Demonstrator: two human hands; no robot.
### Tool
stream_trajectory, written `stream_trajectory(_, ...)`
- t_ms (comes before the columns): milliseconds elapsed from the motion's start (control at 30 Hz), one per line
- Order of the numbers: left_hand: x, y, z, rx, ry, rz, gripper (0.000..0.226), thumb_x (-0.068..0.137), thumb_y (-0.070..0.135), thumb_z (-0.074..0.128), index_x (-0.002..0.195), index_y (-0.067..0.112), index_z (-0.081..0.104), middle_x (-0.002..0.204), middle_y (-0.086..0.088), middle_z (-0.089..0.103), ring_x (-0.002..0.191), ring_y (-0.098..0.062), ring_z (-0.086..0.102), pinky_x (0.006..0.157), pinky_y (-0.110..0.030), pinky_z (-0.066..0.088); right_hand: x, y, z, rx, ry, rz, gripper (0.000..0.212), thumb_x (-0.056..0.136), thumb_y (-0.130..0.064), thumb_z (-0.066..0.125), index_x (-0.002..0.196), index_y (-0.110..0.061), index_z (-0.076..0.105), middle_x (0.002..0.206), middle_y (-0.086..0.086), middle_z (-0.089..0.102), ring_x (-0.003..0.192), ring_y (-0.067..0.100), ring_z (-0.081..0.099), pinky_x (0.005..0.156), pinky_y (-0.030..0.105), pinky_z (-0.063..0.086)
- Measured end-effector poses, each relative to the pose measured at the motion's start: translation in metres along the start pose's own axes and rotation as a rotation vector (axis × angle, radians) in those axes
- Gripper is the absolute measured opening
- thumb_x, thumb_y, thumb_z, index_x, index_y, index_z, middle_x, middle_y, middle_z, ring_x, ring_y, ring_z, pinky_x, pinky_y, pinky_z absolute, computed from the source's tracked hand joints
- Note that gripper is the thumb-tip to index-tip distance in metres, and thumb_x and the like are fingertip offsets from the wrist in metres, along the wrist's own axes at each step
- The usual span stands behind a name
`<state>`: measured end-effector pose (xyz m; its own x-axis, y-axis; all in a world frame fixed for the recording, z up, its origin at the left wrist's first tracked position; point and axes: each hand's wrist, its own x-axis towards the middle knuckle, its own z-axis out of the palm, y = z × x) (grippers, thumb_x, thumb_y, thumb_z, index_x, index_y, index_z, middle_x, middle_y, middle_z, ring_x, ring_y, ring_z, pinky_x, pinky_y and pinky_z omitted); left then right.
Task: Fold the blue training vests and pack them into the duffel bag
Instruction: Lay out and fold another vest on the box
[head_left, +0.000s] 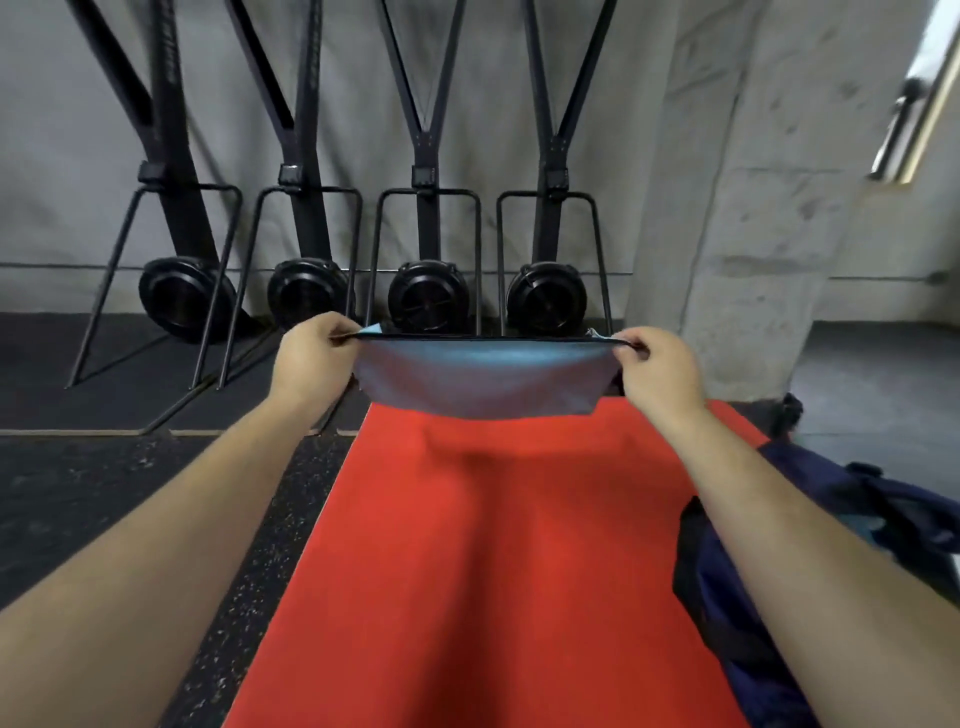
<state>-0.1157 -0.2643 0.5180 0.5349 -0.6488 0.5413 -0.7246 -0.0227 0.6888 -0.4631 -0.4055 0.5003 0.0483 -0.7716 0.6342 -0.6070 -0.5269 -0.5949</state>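
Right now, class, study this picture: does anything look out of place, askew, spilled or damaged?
Nothing stands out. The blue vest hangs, top edge taut, between the left hand and right hand above the red mat, and the duffel bag slumps at the mat's right edge. No spill or tear shows.

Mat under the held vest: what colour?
Red, plain; the mat shows clearly in the head view.

ahead of me a rough grey concrete wall (78, 208) backs four black upright exercise machines (427, 296) with round fan housings near the floor. a square grey concrete pillar (727, 234) stands to their right. daylight shows at a bright window strip (937, 47) upper right. below me lie black speckled rubber flooring (104, 493) and a red mat (493, 571).
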Motion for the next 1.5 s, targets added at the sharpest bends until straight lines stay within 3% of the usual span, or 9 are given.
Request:
stream_trajectory(167, -0.103, -0.047, 0.023, -0.021, -0.09, -0.086, 0.018, 0.086, 0.009, 0.067, 0.101, 0.017, 0.069, 0.098, 0.003, 0.066, 0.088, -0.014, 0.062, 0.08, -0.026, 0.047, -0.12, 0.041, 0.013, -0.017, 0.022, 0.063, 0.018, 0.086, 0.001, 0.064, 0.101, -0.001, 0.074, 0.102, 0.015, 0.071, 0.099, 0.032, 0.065, 0.091, 0.026, 0.042)
stream_trajectory(333, -0.22, -0.115, 0.053, 0.096, -0.371, -0.151, 0.012, 0.082, 0.003, 0.071, 0.094, 0.005, 0.07, 0.1, -0.013, 0.07, 0.098, -0.031, 0.064, 0.084, -0.028, 0.041, -0.249, 0.095, 0.045, -0.186, -0.34, 0.248, 0.024, 0.082, 0.002, 0.063, 0.105, 0.002, 0.073, 0.107, 0.021, 0.068, 0.105, 0.038, 0.064, 0.097, 0.034, 0.043)
stream_trajectory(533, -0.254, -0.147, 0.065, 0.464, -0.366, 0.156, 0.028, 0.08, 0.006, 0.07, 0.108, 0.008, 0.067, 0.114, -0.011, 0.064, 0.122, -0.041, 0.052, 0.107, -0.053, 0.035, -0.288, 0.094, 0.043, -0.547, -0.339, 0.068, 0.024, 0.086, -0.018, 0.066, 0.109, -0.017, 0.072, 0.123, 0.001, 0.063, 0.12, 0.04, 0.049, 0.089, 0.05, 0.045)
stream_trajectory(767, -0.263, -0.142, 0.071, 0.465, -0.439, 0.174, 0.031, 0.091, 0.0, 0.051, 0.118, 0.005, 0.066, 0.113, -0.014, 0.062, 0.101, -0.04, 0.061, 0.081, -0.048, 0.051, -0.294, 0.084, 0.039, -0.532, -0.489, 0.047, 0.035, 0.1, -0.025, 0.045, 0.132, -0.022, 0.061, 0.14, -0.001, 0.055, 0.128, 0.027, 0.047, 0.104, 0.045, 0.039)
stream_trajectory(933, -0.265, -0.138, 0.068, 0.472, -0.446, 0.167, 0.031, 0.093, 0.006, 0.05, 0.12, 0.007, 0.064, 0.117, -0.012, 0.06, 0.102, -0.038, 0.061, 0.082, -0.045, 0.048, -0.293, 0.078, 0.037, -0.576, -0.512, 0.04, 0.04, 0.102, -0.033, 0.04, 0.136, -0.02, 0.056, 0.141, -0.001, 0.053, 0.128, 0.026, 0.045, 0.102, 0.043, 0.037)
stream_trajectory(1067, -0.272, -0.126, 0.064, 0.524, -0.386, 0.171, 0.015, 0.094, 0.022, 0.053, 0.091, 0.013, 0.064, 0.095, -0.005, 0.059, 0.093, -0.031, 0.058, 0.077, -0.041, 0.04, -0.291, 0.067, 0.033, -0.62, -0.488, 0.058, 0.039, 0.103, -0.04, 0.035, 0.116, -0.017, 0.064, 0.12, 0.0, 0.06, 0.117, 0.027, 0.049, 0.093, 0.042, 0.036)
stream_trajectory(1200, -0.277, -0.107, 0.054, 0.598, -0.396, 0.162, 0.04, 0.097, 0.032, 0.05, 0.06, 0.017, 0.043, 0.067, 0.002, 0.046, 0.075, -0.032, 0.054, 0.07, -0.036, 0.03, -0.292, 0.053, 0.019, -0.759, -0.508, 0.051, 0.04, 0.102, -0.036, 0.032, 0.105, -0.016, 0.066, 0.105, 0.001, 0.066, 0.111, 0.026, 0.05, 0.089, 0.04, 0.035)
stream_trajectory(1333, -0.281, -0.091, 0.05, 0.611, -0.536, 0.059, 0.054, 0.1, 0.043, 0.043, 0.056, 0.012, 0.043, 0.058, -0.001, 0.045, 0.063, -0.03, 0.047, 0.061, -0.032, 0.033, -0.287, 0.026, 0.008, -0.949, -0.594, 0.098, 0.036, 0.101, -0.034, 0.035, 0.097, -0.018, 0.066, 0.104, 0.001, 0.068, 0.109, 0.024, 0.052, 0.092, 0.039, 0.034)
stream_trajectory(1500, -0.254, -0.073, 0.046, 0.387, -0.508, 0.048, 0.042, 0.099, 0.028, 0.047, 0.061, 0.015, 0.037, 0.062, -0.002, 0.046, 0.067, -0.03, 0.048, 0.059, -0.032, 0.029, -0.28, -0.043, 0.047, -0.741, -0.496, -0.137, 0.031, 0.1, -0.034, 0.039, 0.108, -0.015, 0.062, 0.108, 0.005, 0.067, 0.106, 0.029, 0.056, 0.089, 0.04, 0.035)
